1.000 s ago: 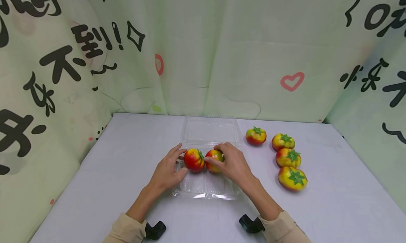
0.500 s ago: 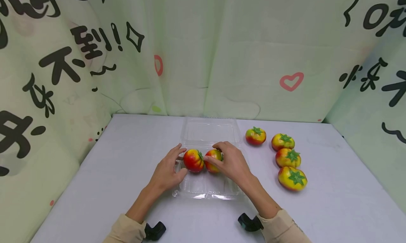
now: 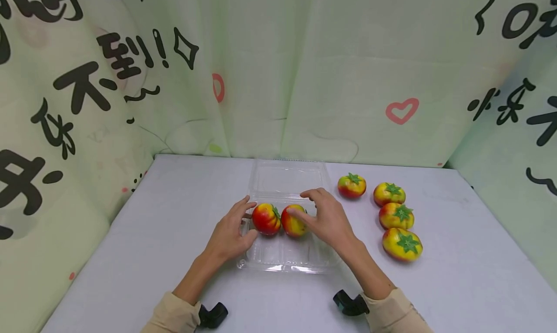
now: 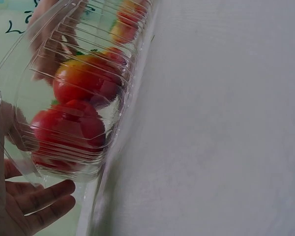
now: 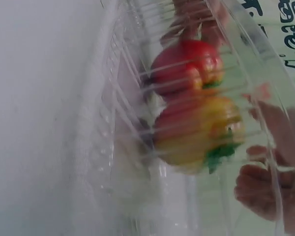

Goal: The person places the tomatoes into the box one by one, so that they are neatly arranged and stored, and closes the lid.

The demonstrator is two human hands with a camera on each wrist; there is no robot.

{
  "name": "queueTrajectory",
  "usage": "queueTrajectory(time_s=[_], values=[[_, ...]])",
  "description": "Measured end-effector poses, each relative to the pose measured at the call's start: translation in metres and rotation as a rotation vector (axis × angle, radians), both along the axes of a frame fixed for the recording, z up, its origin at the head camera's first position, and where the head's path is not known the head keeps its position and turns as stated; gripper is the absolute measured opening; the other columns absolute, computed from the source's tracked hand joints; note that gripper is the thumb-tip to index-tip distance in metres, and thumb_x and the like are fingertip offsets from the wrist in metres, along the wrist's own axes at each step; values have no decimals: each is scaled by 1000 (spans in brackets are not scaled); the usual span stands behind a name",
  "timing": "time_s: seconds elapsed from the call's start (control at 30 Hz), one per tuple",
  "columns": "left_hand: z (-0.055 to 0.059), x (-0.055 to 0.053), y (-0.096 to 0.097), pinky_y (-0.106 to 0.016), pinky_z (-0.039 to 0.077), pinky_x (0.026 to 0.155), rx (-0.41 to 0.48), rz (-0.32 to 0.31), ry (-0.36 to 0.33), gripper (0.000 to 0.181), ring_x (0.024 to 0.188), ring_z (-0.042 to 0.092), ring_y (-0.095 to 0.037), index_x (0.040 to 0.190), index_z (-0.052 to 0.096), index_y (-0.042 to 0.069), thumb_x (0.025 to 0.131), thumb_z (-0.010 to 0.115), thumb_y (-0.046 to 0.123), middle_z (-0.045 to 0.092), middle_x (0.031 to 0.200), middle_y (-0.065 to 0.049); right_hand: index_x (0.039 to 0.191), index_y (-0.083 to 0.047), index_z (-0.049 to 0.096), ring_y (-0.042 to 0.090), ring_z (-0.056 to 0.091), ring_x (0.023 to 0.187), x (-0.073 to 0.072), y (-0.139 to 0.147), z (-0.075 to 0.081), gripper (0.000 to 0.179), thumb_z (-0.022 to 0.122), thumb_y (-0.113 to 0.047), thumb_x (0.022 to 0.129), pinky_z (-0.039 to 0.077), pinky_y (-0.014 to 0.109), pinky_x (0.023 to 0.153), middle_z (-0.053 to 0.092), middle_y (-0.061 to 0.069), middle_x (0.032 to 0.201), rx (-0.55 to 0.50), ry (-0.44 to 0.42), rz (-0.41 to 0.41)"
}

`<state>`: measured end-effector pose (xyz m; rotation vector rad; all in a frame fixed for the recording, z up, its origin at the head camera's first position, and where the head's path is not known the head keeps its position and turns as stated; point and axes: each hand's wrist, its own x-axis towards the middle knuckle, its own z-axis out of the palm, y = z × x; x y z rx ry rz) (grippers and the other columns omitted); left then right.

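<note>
- Left side: a beige sleeve (image 3: 171, 314) with a black wrist device (image 3: 213, 315) is noted at the desk's (image 3: 152, 255) near edge.
- Left hand (image 3: 232, 232): placed at the container's left rim, fingers spread and loosely extended around the left fruit; no grip is seen.
- Clear plastic container (image 3: 283, 268): set on the desk, its lid (image 3: 287, 178) laid back to the far side.
- Left fruit (image 3: 265, 219): seated in the far part of the base, red-yellow, green cap turned to the right.
- Right fruit (image 3: 292, 227): seated close beside it in the same base, partly covered by the right thumb.
- Right hand (image 3: 327, 217): held above the container's right side, thumb and forefinger parted widely; thumb contact cannot be determined.
- Right side: a single fruit (image 3: 351, 186) and a column of three fruits (image 3: 396, 216) are found on the desk.
</note>
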<state>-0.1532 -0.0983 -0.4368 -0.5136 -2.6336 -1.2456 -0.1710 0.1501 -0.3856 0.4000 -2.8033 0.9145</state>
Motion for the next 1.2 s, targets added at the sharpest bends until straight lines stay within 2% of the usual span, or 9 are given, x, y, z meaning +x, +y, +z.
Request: queueTrajectory(time_s=[0.43,0.9,1.2], values=[[0,0,0,-51,57,96,2,3,-5,62,109,69,-30,142,57,3,80,64,13,44,158,-18,123,-2,69,35,65,99,-4,22,3,49,78,-37,89,59,47,86,69,18,119,19,42,-20],[-1,-1,0,-49,58,94,-1,13,-3,59,109,69,-32,139,59,0,81,65,12,45,157,-18,125,0,67,39,66,102,-16,42,9,49,74,-36,92,60,50,87,68,22,122,49,34,-82],[-1,-1,0,-49,59,92,-5,4,7,59,107,69,-32,139,59,-2,82,64,12,46,156,-19,123,2,68,34,59,90,-23,54,7,47,74,-33,93,56,45,80,68,22,109,64,62,-112]])
